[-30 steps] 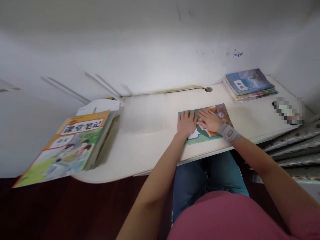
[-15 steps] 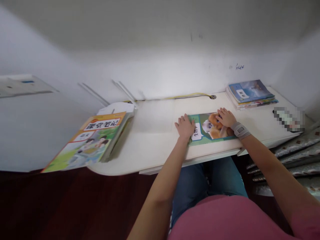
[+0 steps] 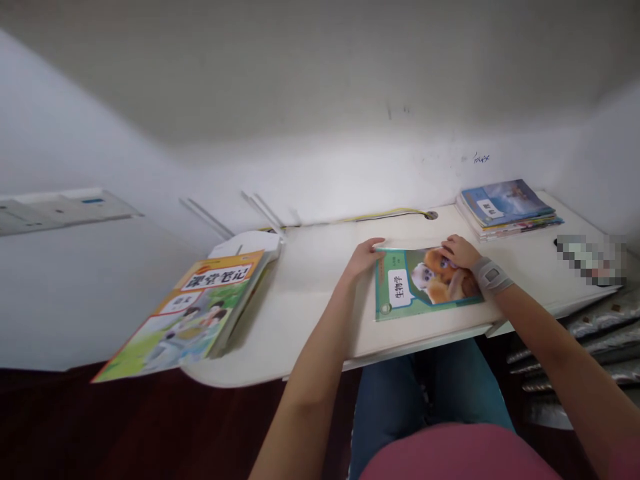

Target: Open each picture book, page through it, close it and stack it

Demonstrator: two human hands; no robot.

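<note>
A green book with monkeys on its cover (image 3: 415,287) lies flat near the front edge of the white desk (image 3: 310,293). My left hand (image 3: 365,255) is at the book's far left corner, thumb on the cover's edge and fingers curled at the corner. My right hand (image 3: 460,250), with a grey band on the wrist, rests on the far right part of the cover, fingers bent and pressing down.
A stack of books with an orange and green cover on top (image 3: 193,313) overhangs the desk's left end. A second stack of books (image 3: 507,208) sits at the back right. A yellow cable (image 3: 385,215) runs along the wall to a desk hole. A blurred object (image 3: 590,257) lies at right.
My left hand slid off the cover to the book's far left corner. My right hand moved right, uncovering the monkey picture and the white label. The camera tilted up slightly.
</note>
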